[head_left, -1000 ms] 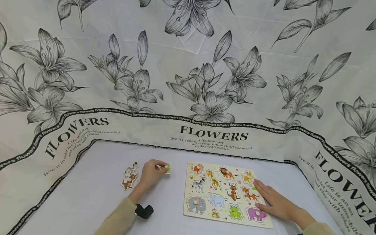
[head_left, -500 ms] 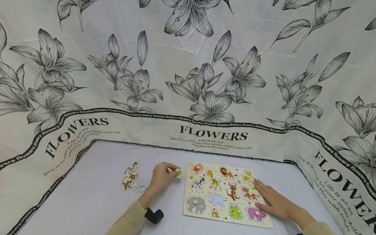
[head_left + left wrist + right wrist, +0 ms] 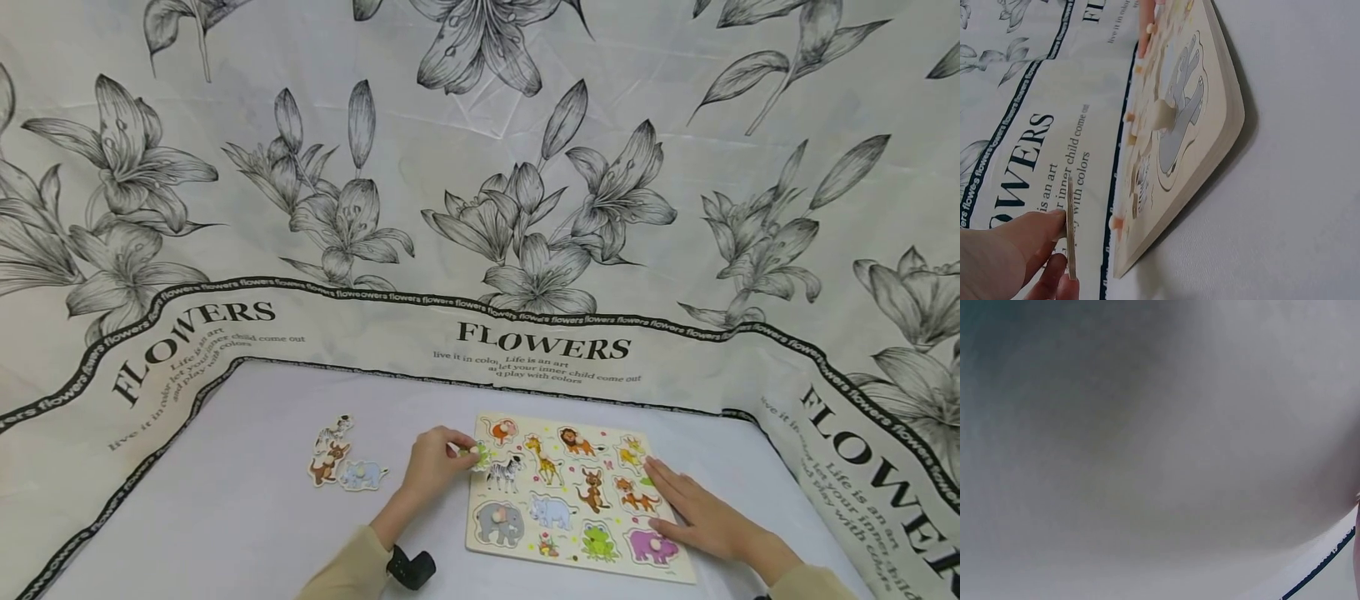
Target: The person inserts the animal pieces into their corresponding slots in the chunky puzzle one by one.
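Note:
In the head view, my left hand [image 3: 435, 458] pinches a green frog puzzle piece [image 3: 483, 455] over the left edge of a wooden animal puzzle board [image 3: 478, 493]. From the left wrist, the frog piece [image 3: 1071, 234] shows edge-on between thumb and fingers, raised beside the board [image 3: 1225, 134]. My right hand [image 3: 701, 518] rests on the board's right edge with fingers extended, near the purple hippo piece [image 3: 652, 547]. The printed frog spot [image 3: 600, 542] lies at the board's front. A blurred pale surface fills most of the right wrist view.
Left of the board lie a zebra piece [image 3: 335, 430], a kangaroo piece [image 3: 328, 463] and a blue rhino piece [image 3: 362, 475], close together on the white tabletop [image 3: 225, 500]. A knobbed elephant piece [image 3: 500, 525] sits in the board. A flower-printed cloth [image 3: 397, 333] borders the back.
My left hand has carried the frog piece rightward from near the loose pieces to the board's left edge, uncovering the rhino piece. My right hand stays in place.

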A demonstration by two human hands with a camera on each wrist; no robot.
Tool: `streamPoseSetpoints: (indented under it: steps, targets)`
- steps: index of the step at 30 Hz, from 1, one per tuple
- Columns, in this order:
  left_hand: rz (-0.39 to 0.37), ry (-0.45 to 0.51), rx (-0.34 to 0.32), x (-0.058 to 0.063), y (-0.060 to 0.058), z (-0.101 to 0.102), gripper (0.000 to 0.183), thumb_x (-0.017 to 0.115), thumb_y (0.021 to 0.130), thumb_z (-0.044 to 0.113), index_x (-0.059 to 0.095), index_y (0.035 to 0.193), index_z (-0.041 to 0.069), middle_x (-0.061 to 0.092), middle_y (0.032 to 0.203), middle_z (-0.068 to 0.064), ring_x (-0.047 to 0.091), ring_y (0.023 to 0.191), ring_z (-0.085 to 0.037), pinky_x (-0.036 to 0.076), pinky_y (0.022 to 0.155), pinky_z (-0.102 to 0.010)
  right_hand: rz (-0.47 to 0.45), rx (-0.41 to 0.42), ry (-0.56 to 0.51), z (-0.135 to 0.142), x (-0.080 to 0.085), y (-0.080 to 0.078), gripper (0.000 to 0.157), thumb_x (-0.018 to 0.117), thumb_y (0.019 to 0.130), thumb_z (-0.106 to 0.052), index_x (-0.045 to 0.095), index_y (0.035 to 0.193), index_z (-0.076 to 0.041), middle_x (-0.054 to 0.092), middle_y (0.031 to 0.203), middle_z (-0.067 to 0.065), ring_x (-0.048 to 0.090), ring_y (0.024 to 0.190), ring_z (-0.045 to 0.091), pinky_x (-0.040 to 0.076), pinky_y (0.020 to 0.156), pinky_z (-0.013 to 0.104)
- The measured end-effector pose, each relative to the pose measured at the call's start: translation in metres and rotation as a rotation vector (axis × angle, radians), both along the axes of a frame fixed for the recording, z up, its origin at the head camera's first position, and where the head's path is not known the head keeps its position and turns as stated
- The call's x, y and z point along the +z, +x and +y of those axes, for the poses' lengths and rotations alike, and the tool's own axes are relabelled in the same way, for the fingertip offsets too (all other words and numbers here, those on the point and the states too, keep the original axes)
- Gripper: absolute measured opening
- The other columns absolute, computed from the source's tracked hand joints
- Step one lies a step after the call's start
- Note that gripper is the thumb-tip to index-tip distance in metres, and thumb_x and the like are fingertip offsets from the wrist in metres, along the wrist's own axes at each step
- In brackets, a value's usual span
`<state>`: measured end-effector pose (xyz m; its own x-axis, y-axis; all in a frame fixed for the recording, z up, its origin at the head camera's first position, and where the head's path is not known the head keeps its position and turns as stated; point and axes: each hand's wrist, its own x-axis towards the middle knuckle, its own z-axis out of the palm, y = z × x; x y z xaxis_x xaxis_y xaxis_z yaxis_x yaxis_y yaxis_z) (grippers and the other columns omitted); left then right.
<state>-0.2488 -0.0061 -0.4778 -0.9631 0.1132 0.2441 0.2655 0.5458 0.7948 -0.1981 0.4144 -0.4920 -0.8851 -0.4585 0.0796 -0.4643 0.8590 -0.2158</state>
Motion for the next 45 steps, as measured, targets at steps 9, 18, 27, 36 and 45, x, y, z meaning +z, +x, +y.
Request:
streamPoseSetpoints:
  steps: [9,18,27,36,45]
  targets:
    - [-0.028,0.024,-0.043,-0.006,0.009,0.019,0.014,0.079,0.077,0.018,0.074,0.089,0.012,0.063,0.082,0.004,0.046,0.062,-0.003,0.038,0.052,-0.017,-0.023,-0.008,0.003,0.0,-0.004,-0.001,0.078,0.056,0.092,-0.048,0.03,0.149,-0.002,0.031,0.153,0.023,-0.011,0.128,-0.026,-0.01,0.1,-0.004]
    - [-0.039,0.05,-0.106,-0.01,0.019,0.038,0.011,0.078,0.079,0.017,0.075,0.088,0.012,0.065,0.08,0.005,0.043,0.055,-0.001,0.037,0.048,-0.017,-0.007,0.001,0.004,0.0,-0.003,0.001,0.077,0.056,0.093,-0.047,0.03,0.148,-0.001,0.032,0.152,0.024,-0.012,0.129,-0.026,-0.01,0.101,-0.003]
    - [-0.048,0.052,-0.165,-0.012,0.028,0.054,0.012,0.079,0.077,0.017,0.076,0.087,0.011,0.061,0.065,0.008,0.039,0.047,0.001,0.032,0.043,-0.016,-0.015,-0.002,-0.008,-0.001,-0.001,0.002,0.077,0.056,0.093,-0.047,0.029,0.149,-0.001,0.031,0.152,0.024,-0.011,0.13,-0.025,-0.01,0.101,-0.003]
    - [-0.04,0.049,-0.171,-0.01,0.033,0.069,0.008,0.079,0.077,0.017,0.076,0.084,0.013,0.067,0.075,0.009,0.04,0.051,0.002,0.033,0.047,-0.017,-0.017,-0.012,0.0,0.0,-0.001,0.0,0.077,0.056,0.092,-0.048,0.029,0.149,-0.002,0.031,0.153,0.023,-0.013,0.129,-0.026,-0.011,0.101,-0.003]
    - [-0.038,0.054,-0.204,-0.009,0.041,0.088,0.009,0.08,0.076,0.018,0.077,0.083,0.013,0.07,0.078,0.008,0.041,0.052,0.003,0.035,0.051,-0.016,-0.045,-0.023,-0.014,-0.001,0.003,0.0,0.078,0.055,0.093,-0.048,0.029,0.149,-0.002,0.029,0.153,0.023,-0.012,0.127,-0.026,-0.011,0.1,-0.003]
